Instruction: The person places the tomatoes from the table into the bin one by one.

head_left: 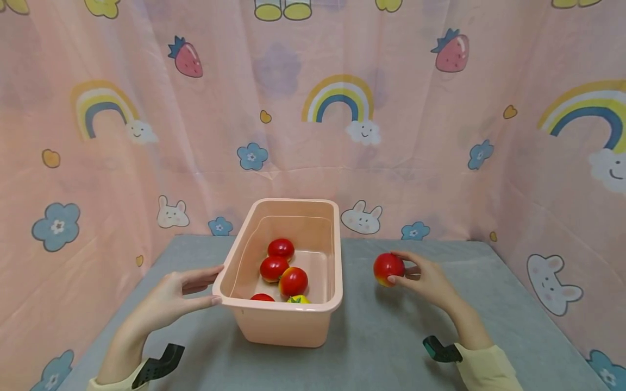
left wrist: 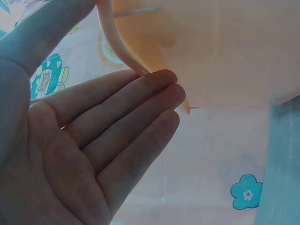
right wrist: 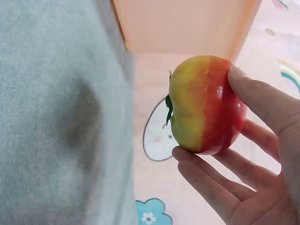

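My right hand [head_left: 426, 278] pinches a red tomato [head_left: 387, 269] between thumb and fingers, above the table to the right of a peach plastic bin [head_left: 281, 326]. In the right wrist view the tomato [right wrist: 206, 105] shows a yellow-green end with a green leafy stem, facing away from the palm. My left hand [head_left: 168, 301] has its fingers nearly straight, the fingertips and thumb tip touching the bin's left rim near its front corner. Inside the bin lie several tomatoes [head_left: 293, 281], one showing its yellow-green stem end [head_left: 298, 300]; the front wall partly hides the nearest ones.
A grey cloth-covered table [head_left: 391, 347] lies beneath the bin. Behind it and at both sides hangs a pink curtain [head_left: 215, 136] printed with rainbows, rabbits and flowers. Dark straps [head_left: 158, 366] sit at both wrists.
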The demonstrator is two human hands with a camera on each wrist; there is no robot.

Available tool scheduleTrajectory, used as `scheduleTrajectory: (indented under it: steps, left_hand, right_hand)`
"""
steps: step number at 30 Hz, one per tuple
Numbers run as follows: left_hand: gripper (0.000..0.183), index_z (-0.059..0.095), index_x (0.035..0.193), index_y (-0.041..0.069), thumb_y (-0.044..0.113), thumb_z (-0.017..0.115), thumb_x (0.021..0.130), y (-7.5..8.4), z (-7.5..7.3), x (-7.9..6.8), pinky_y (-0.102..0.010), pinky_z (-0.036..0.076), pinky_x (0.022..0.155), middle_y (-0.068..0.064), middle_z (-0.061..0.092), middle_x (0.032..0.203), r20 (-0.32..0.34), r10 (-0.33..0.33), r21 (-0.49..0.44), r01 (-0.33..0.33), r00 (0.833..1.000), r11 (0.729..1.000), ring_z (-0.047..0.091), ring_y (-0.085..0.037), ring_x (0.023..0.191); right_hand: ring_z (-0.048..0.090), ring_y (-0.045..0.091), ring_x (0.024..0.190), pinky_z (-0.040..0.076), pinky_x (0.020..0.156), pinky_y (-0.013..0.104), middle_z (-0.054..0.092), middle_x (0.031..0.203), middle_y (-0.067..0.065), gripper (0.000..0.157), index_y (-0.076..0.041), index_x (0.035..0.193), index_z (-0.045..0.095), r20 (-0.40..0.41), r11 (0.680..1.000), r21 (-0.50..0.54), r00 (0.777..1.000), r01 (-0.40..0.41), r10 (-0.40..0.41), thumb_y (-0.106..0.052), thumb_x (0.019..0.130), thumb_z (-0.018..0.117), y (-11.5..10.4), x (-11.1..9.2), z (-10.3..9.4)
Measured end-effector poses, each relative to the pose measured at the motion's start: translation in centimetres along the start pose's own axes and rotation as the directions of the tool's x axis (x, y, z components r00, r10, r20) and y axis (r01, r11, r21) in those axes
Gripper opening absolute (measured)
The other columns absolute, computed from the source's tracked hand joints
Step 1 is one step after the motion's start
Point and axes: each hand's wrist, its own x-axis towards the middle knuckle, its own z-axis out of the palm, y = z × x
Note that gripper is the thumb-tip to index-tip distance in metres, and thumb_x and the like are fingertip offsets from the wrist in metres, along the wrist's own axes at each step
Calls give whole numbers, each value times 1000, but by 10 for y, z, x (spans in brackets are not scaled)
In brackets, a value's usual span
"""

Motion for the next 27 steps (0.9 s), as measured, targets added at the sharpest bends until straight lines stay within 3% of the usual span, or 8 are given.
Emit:
scheduleTrajectory:
  steps: [10, 27]
  left_hand:
    - [59, 58, 131, 12, 38, 73, 81, 2, 0, 0, -35, 55, 91, -6, 61, 128, 9, 22, -9, -22, 1000, 1000, 62, -24, 114]
    - [61, 58, 131, 13, 40, 75, 79, -3, 0, 1, -27, 55, 91, 1, 62, 128, -2, 7, 2, -7, 1000, 1000, 62, -19, 113]
  right_hand:
    - [64, 35, 100, 61, 70, 40, 58, 129, 16, 62, -16, 133, 53, -1, 1000, -4, 1000, 25, -25, -35, 79, 77, -7, -3, -3]
    - [67, 30, 94, 61, 68, 35, 61, 125, 13, 60, -16, 130, 55, -28, 992, -50, 993, 117, -118, -35, 78, 77, -23, -6, -13]
